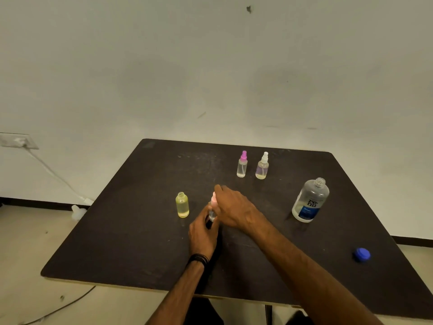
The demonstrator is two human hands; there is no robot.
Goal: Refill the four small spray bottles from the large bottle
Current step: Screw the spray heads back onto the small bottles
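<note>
Twisting at the pink spray cap [213, 200] – right hand [234, 208] pinched on it, left hand [203, 233] wrapped round the small bottle's [212, 215] body mid-table; judged capping or uncapping. Next needs the open large bottle [309, 201] – or the capless yellow bottle [182, 205]

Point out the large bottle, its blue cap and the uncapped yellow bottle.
large bottle [309, 202], head view, on its label.
blue cap [362, 254], head view, on its top.
yellow bottle [182, 206], head view, on its body.
</note>
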